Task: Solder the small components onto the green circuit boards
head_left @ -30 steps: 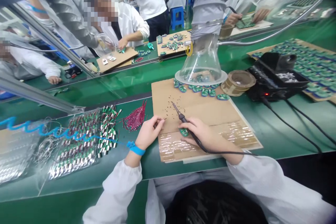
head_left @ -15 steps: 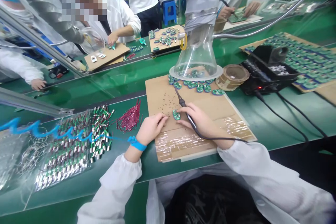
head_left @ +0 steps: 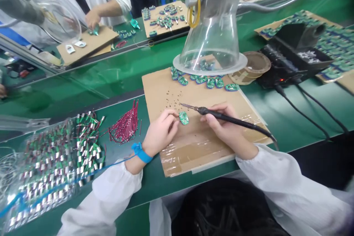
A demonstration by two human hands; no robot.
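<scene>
A small green circuit board (head_left: 183,118) lies on the brown cardboard sheet (head_left: 177,158). My left hand (head_left: 163,129) rests just left of it, fingertips drawn together at the board's edge; anything pinched between them is too small to make out. A blue strap (head_left: 141,152) circles that wrist. My right hand (head_left: 225,123) grips a soldering iron (head_left: 218,113) with its tip pointing left, just above the board's far edge. Dark specks are scattered on the cardboard beyond the tip. More circuit boards (head_left: 210,82) sit along the sheet's back edge.
A clear fume hood (head_left: 210,53) hangs over the back boards. Right of it stand a round brown tape roll (head_left: 250,67) and a black soldering station (head_left: 287,62) with cables. Red wires (head_left: 125,125) and bundled parts with metal ends (head_left: 90,147) lie left. A co-worker's hand (head_left: 92,18) works opposite.
My right hand has drawn back from the board and turned the iron from upright to nearly level, its tip now near the board. The board lies free of its fingers. The view has shifted.
</scene>
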